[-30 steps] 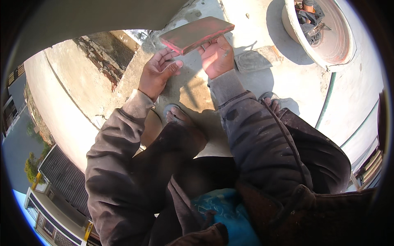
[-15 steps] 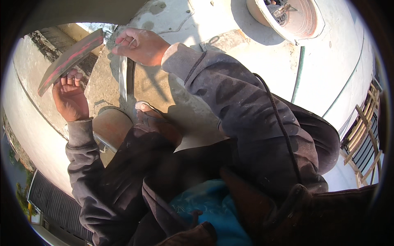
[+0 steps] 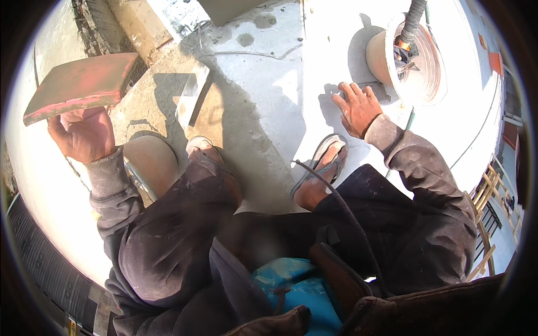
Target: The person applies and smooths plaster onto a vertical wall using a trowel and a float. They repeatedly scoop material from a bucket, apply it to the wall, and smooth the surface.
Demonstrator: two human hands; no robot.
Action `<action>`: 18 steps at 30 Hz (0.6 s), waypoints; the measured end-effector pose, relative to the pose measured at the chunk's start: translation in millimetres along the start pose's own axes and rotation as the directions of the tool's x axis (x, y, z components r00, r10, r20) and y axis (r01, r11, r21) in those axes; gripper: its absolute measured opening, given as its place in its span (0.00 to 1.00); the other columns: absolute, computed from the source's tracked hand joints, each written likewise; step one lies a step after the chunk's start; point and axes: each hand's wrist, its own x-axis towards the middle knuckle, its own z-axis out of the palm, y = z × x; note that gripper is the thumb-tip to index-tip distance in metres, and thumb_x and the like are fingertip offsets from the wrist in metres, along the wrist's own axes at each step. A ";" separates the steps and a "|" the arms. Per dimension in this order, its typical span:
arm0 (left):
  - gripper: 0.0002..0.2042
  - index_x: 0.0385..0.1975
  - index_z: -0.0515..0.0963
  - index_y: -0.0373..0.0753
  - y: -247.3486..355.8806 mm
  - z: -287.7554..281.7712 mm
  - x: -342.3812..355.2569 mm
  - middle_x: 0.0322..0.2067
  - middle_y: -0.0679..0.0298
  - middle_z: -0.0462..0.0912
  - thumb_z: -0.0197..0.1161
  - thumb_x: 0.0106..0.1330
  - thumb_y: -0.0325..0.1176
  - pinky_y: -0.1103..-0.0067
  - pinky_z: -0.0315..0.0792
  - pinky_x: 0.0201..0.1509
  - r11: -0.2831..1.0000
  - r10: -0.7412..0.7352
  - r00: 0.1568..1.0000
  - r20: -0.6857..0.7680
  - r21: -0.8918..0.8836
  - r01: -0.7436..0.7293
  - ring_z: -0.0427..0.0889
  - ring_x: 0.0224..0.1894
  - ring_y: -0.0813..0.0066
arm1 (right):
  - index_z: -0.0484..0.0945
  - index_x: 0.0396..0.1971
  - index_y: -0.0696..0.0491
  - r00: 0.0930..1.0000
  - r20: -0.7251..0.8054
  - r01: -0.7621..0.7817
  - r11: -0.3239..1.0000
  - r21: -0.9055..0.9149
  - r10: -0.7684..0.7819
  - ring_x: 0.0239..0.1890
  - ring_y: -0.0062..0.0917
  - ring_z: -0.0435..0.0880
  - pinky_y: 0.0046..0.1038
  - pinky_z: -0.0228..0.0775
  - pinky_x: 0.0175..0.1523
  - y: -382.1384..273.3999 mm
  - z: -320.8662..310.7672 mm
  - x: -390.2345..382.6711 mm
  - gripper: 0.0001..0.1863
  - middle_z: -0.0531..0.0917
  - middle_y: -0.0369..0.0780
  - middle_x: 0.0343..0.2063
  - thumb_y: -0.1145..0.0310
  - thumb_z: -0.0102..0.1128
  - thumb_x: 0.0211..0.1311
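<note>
My left hand (image 3: 85, 134) is palm up beneath a flat reddish tile (image 3: 84, 84) smeared with grey, bearing it at its near edge. The tile hides most of the fingertips. To the right, my right hand (image 3: 358, 111) reaches out over the pale floor with its fingers apart and nothing seen in them. Just beyond its fingers lies a flat grey piece (image 3: 382, 93), beside a bucket (image 3: 381, 59) with several tools inside; whether the fingers touch that piece I cannot tell. Between my hands, a pale straight-edged metal blade (image 3: 192, 92) casts a shadow on the floor.
A second, orange-beige bucket (image 3: 151, 157) stands between my left forearm and leg. My sandalled feet are on the floor, the right sandal (image 3: 330, 151) in sunlight. A grey board (image 3: 227, 8) shows at the far edge. A green hose (image 3: 411, 119) runs near the tool bucket.
My right hand has swung away from near the tile to the right, by the tool bucket. The tile has turned from nearly edge-on to showing its broad face. My view has shifted right.
</note>
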 end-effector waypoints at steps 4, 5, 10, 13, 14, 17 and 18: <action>0.25 0.61 0.70 0.34 -19.7 1.5 4.9 0.57 0.57 0.76 0.50 0.74 0.48 0.62 0.68 0.66 0.994 -0.089 0.995 0.038 -0.061 0.091 0.76 0.60 0.61 | 0.69 0.62 0.55 0.988 0.141 -0.157 0.414 0.897 0.067 0.54 0.37 0.83 0.36 0.75 0.58 -99.8 -61.9 75.3 0.36 0.82 0.44 0.51 0.41 0.58 0.66; 0.24 0.60 0.71 0.34 -14.1 -2.1 3.1 0.56 0.57 0.77 0.50 0.75 0.47 0.64 0.69 0.65 0.990 -0.100 0.993 0.065 -0.089 0.105 0.77 0.58 0.62 | 0.70 0.61 0.57 0.985 0.165 -0.172 0.249 0.953 0.052 0.52 0.37 0.84 0.36 0.75 0.57 -126.2 -68.2 105.3 0.41 0.83 0.45 0.50 0.36 0.58 0.63; 0.27 0.68 0.65 0.43 -15.4 -21.8 -1.5 0.65 0.57 0.70 0.45 0.76 0.53 0.49 0.66 0.69 0.987 0.013 1.000 0.023 0.158 -0.016 0.70 0.66 0.54 | 0.79 0.47 0.58 0.916 0.248 -0.190 -0.205 0.960 0.315 0.37 0.35 0.87 0.38 0.80 0.45 -222.0 -76.7 199.5 0.31 0.83 0.46 0.46 0.43 0.63 0.62; 0.27 0.70 0.64 0.43 -19.6 -42.1 -0.2 0.66 0.57 0.69 0.43 0.79 0.52 0.51 0.67 0.69 0.951 0.040 0.993 0.111 0.299 -0.071 0.70 0.67 0.54 | 0.82 0.37 0.58 0.792 0.115 -0.078 -0.087 0.993 0.600 0.41 0.30 0.82 0.34 0.77 0.50 -235.3 -75.7 197.8 0.18 0.79 0.46 0.45 0.57 0.63 0.61; 0.26 0.70 0.63 0.43 -18.7 -37.6 2.2 0.67 0.57 0.69 0.42 0.80 0.51 0.53 0.68 0.70 0.988 -0.083 0.996 0.038 0.133 0.077 0.70 0.67 0.54 | 0.83 0.36 0.58 0.782 0.012 0.052 -0.084 0.995 0.623 0.41 0.29 0.82 0.33 0.76 0.51 -231.5 -62.1 194.4 0.16 0.79 0.46 0.44 0.59 0.63 0.61; 0.25 0.72 0.61 0.44 -43.9 -76.2 14.5 0.69 0.57 0.66 0.41 0.81 0.49 0.58 0.68 0.71 0.911 -0.185 0.971 0.152 0.396 0.111 0.69 0.69 0.56 | 0.81 0.30 0.56 0.928 -0.050 0.160 -0.273 0.949 0.369 0.49 0.36 0.79 0.36 0.72 0.55 -177.8 -55.5 156.6 0.14 0.76 0.48 0.50 0.59 0.62 0.57; 0.25 0.72 0.61 0.44 -47.6 -79.5 12.4 0.70 0.57 0.66 0.40 0.81 0.48 0.59 0.68 0.72 0.901 -0.261 0.955 0.144 0.391 0.188 0.68 0.69 0.56 | 0.80 0.29 0.56 0.972 0.031 0.056 -0.357 0.932 0.231 0.49 0.34 0.78 0.34 0.71 0.54 -159.0 -58.3 148.7 0.14 0.76 0.47 0.49 0.59 0.63 0.57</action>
